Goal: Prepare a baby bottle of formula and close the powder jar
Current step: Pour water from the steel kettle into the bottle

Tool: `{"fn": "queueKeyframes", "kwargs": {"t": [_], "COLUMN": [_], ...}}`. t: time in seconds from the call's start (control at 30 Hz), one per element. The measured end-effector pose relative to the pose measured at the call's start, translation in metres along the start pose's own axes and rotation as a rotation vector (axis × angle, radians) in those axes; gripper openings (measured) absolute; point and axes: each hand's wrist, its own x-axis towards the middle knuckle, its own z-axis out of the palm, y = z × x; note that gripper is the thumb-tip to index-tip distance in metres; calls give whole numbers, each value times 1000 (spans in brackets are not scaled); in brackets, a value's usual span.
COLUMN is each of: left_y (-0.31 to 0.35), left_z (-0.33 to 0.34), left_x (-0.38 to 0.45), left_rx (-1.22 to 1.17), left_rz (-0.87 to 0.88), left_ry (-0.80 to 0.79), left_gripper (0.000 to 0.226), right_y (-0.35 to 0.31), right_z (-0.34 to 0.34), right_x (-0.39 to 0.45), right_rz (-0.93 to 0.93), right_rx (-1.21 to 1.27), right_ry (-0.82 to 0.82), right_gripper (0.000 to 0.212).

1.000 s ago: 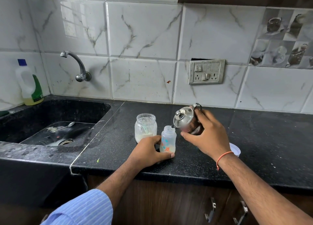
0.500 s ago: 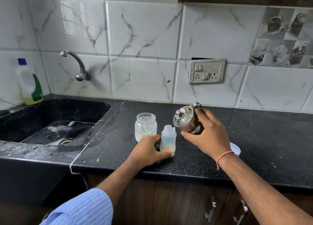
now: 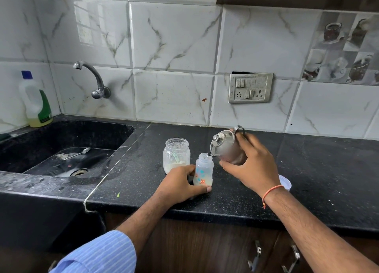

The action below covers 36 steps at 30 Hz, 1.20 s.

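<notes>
A small clear baby bottle [image 3: 203,170] with coloured print stands uncapped on the black counter [image 3: 307,170], a little whitish liquid at its bottom. My left hand [image 3: 180,183] wraps around its base. My right hand [image 3: 251,166] grips a small steel kettle [image 3: 224,146], tilted left with its spout at the bottle's mouth. Just left of the bottle stands an open glass powder jar [image 3: 176,154] with white powder and a scoop inside. A white lid [image 3: 285,182] lies on the counter behind my right wrist, mostly hidden.
A black sink [image 3: 61,141] with a spoon [image 3: 79,152] in it lies to the left, under a wall tap [image 3: 92,77]. A detergent bottle [image 3: 35,102] stands at the sink's far left corner. A switch plate [image 3: 250,88] is on the tiled wall.
The kettle stays tilted at the bottle's mouth in all frames. Both hands hold nearly the same position; the liquid in the bottle looks little changed.
</notes>
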Motion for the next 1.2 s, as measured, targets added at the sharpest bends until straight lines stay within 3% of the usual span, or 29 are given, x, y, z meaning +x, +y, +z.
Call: {"fn": "queueKeyframes", "kwargs": {"t": [1.2], "left_y": [-6], "left_z": [2], "left_x": [5], "left_rx": [45], "left_rz": [-10], "left_ry": [8], "left_gripper": [41], "right_y": [-1], "right_z": [-3], "right_x": [0], "right_rz": [5], "right_rx": [-32], "right_ry": [-2], "right_gripper": [95]}}
